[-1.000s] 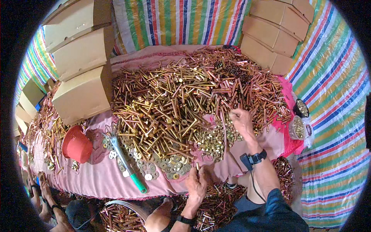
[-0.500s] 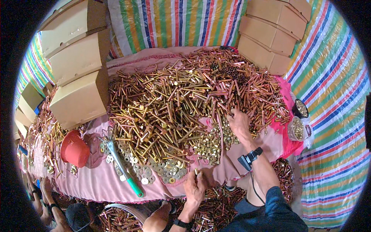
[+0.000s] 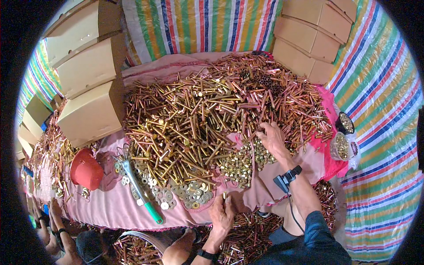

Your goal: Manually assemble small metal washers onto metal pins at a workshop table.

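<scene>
My left hand (image 3: 221,215) is closed near the front edge of the pink cloth, palm up. A short brass-coloured bolt end (image 3: 225,195) pokes up between its thumb and fingers; the rest is hidden in the hand. Over the pile's right part, my right hand (image 3: 272,139) has its fingers bent in a pinch; whatever is in them is too small to make out. Just below that hand lie many small nuts (image 3: 238,170). Long golden bolts (image 3: 176,137) heap up to its left, and reddish metal sleeves (image 3: 304,117) to its right.
Flat washers (image 3: 192,194) lie at the front, beside a green-handled tool (image 3: 145,198). A red bucket (image 3: 87,170) rests on its side. Cardboard boxes (image 3: 90,110) are stacked left and back right. Tubs of small parts (image 3: 341,145) stand right. Another person's hands (image 3: 55,216) are at lower left.
My right hand has shifted slightly left and up along the pile's edge, its fingers still bent. My left hand stays almost in place with the bolt.
</scene>
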Demonstrator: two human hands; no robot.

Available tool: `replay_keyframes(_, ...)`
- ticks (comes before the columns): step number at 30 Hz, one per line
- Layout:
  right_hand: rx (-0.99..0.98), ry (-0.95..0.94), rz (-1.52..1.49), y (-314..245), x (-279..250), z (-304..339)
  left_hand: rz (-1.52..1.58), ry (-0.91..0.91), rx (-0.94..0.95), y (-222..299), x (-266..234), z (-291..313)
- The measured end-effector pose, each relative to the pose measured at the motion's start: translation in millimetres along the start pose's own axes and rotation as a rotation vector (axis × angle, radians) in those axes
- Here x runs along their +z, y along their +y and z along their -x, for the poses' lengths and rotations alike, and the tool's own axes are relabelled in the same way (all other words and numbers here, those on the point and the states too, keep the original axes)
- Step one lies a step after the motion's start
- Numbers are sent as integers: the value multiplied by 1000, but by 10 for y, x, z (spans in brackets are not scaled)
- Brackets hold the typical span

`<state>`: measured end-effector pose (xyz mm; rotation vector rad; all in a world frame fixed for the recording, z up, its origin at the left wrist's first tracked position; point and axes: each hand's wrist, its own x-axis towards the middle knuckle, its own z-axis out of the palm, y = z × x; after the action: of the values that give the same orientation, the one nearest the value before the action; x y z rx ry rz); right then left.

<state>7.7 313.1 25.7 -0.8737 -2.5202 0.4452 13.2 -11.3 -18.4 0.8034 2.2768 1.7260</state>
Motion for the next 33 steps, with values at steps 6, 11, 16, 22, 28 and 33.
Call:
replay_keyframes(6,-150,-57,-30,115,65,111,19,41,54,134,7,-69)
replay_keyframes(11,-310,-81,121,-101,77,184,-3,-31,-28,27,5,-19)
replay_keyframes(16,-328,-90,159,-219,13,203,9,2,3,44,24,-22)
replay_keyframes(22,-106,-427,-501,-409,-400,424,-27,16,23,-42,27,-9)
replay_keyframes(28,-14,-588,-806,-607,-620,821,-45,5,-4,-17,75,1)
replay_keyframes(33,-30,-653,-835,-806,-540,1016,-25,31,61,29,59,9)
